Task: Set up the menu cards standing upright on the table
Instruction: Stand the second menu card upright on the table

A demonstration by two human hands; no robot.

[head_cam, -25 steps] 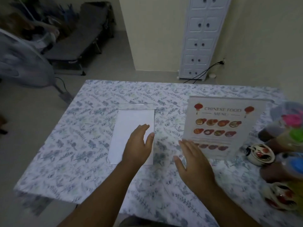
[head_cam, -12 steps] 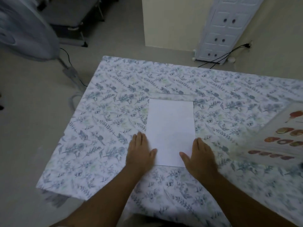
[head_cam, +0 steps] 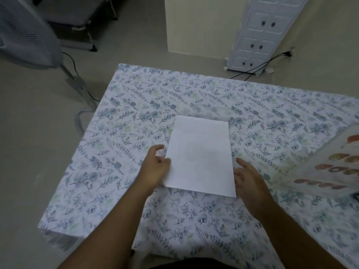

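Observation:
A white menu card (head_cam: 200, 156) lies face down on the table (head_cam: 136, 113) with its floral cloth, straight in front of me; a clear holder foot shows faintly past its far edge. My left hand (head_cam: 155, 167) curls around the card's left edge, and the near left corner rests over its fingers. My right hand (head_cam: 250, 181) is at the card's right edge with its fingers apart, holding nothing. A second menu card (head_cam: 334, 164), printed with food pictures, stands at the far right, cut off by the frame.
The table's left edge and near left corner drop to the floor. A standing fan (head_cam: 25, 35) and its cable are on the left. A white drawer cabinet (head_cam: 258, 33) with cables stands by the far wall. A folding bed (head_cam: 77, 18) is at the back left.
Both hands went from flat on the cloth beside the card's near corners to its side edges. The left hand has curled onto the left edge, and the card's near end has lifted slightly.

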